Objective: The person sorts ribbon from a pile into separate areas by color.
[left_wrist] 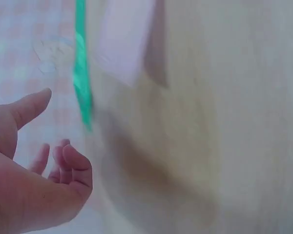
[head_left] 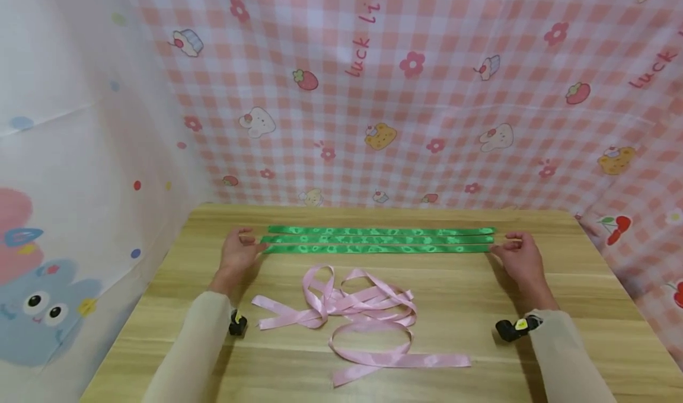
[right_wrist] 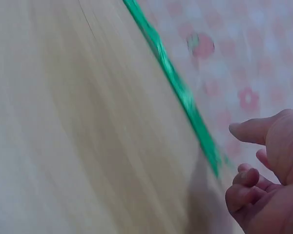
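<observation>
Three strips of shiny green ribbon (head_left: 373, 249) lie side by side across the back of the table. My left hand (head_left: 239, 253) is at their left ends, its thumb tip right by the nearest strip. At the opposite ends is my right hand (head_left: 522, 262), thumb tip close to the same strip. In the left wrist view, the left hand's thumb stands apart from loosely bent fingers (left_wrist: 77, 163), with nothing between them. The right wrist view likewise shows thumb and fingers (right_wrist: 244, 192) apart beside the green ribbon's end, holding nothing.
A long pink ribbon (head_left: 368, 360) lies in loose loops on the wooden table (head_left: 448, 308), nearer to me than the green strips. Behind the table hangs a pink checked cloth (head_left: 341, 106). A white printed cloth (head_left: 80, 154) hangs on the left.
</observation>
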### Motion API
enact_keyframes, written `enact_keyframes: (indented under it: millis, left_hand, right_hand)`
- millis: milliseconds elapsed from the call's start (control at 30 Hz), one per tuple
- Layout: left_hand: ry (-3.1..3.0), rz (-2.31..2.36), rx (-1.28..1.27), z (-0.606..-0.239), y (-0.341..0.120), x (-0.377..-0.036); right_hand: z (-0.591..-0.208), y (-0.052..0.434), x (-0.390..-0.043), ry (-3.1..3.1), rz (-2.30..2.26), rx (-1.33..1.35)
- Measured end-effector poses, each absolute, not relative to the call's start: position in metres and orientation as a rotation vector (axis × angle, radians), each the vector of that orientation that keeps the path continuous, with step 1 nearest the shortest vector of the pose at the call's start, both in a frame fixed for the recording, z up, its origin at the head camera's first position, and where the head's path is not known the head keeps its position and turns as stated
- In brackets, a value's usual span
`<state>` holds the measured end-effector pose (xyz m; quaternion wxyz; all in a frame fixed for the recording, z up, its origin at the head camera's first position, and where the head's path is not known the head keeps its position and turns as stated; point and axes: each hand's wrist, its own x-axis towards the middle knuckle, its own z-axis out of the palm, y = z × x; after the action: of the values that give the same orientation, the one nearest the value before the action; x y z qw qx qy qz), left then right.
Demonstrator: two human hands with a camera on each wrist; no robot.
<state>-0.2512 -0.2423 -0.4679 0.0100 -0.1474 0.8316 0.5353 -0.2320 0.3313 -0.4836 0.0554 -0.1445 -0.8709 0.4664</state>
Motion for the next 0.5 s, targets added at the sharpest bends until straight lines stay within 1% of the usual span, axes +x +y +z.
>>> enact_keyframes:
  millis: [100,233,400,500]
  left_hand:
    - [2.65,1.631,-0.319,-0.46,-0.229,-0.246]
    - [2.64,1.64,-0.107,-0.45,-0.204,-0.239]
    - [2.597,1.578,0.229,-0.443,-0.168,-0.231]
    - [2.544,1.524,0.396,-0.444,-0.151,-0.232]
  right_hand:
    - [-0.472,0.314,-0.227,-2.681,1.378,-0.294]
    - [-0.461,0.278,-0.225,-2.708,1.331,0.002]
    - [-0.46,0.224,-0.222,-2.754,1.373,0.405]
    - [-0.461,0.194,-0.218,-2.807,1.416,0.569]
